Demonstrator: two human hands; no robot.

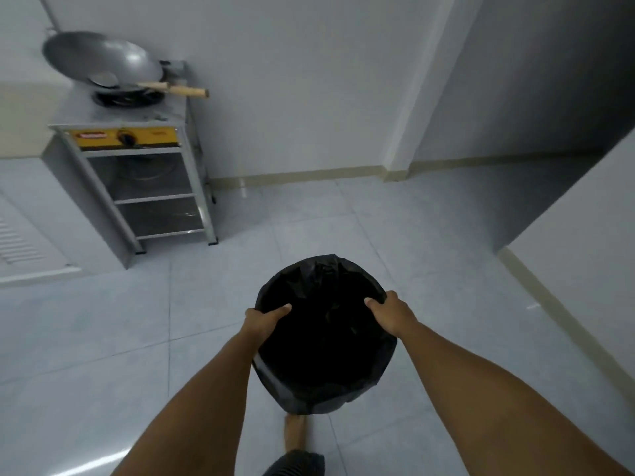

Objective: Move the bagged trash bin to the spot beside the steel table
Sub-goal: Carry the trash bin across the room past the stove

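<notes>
Foot: a bare foot (294,432) shows at 6 o'clock, directly under the bin, so I judge I am mid-stride and the load is off the tiles.

Left hand: my left hand (264,321) is closed over the rim at about 9 o'clock of the bin's mouth, thumb hooked inside on the liner, fingers hidden down the outer wall.

Right hand: my right hand (388,312) is closed the same way at about 3 o'clock of the mouth, thumb inside, fingers wrapped outside.

Why this hold: opposite grips on the rim keep the bin level and pin the liner so it cannot slip into the bin while I carry it.

Trash bin: the bagged trash bin (323,365) hangs between both hands, straight ahead at 12 o'clock from my body, its mouth facing up at me; the black bag (309,269) is folded over the rim and drapes down the sides.

Contents: the inside is too dark to tell whether anything is in it.

Floor: pale tiled floor (429,242) lies open ahead, with nothing in the way.

Steel table: the steel table (144,187), which carries a gas burner and a wok (103,60), stands well apart at 10 o'clock against the wall.

Target spot: I judge the bare tiles just to the right of its legs, by the wall, to be where the bin goes; it is not there yet.
</notes>
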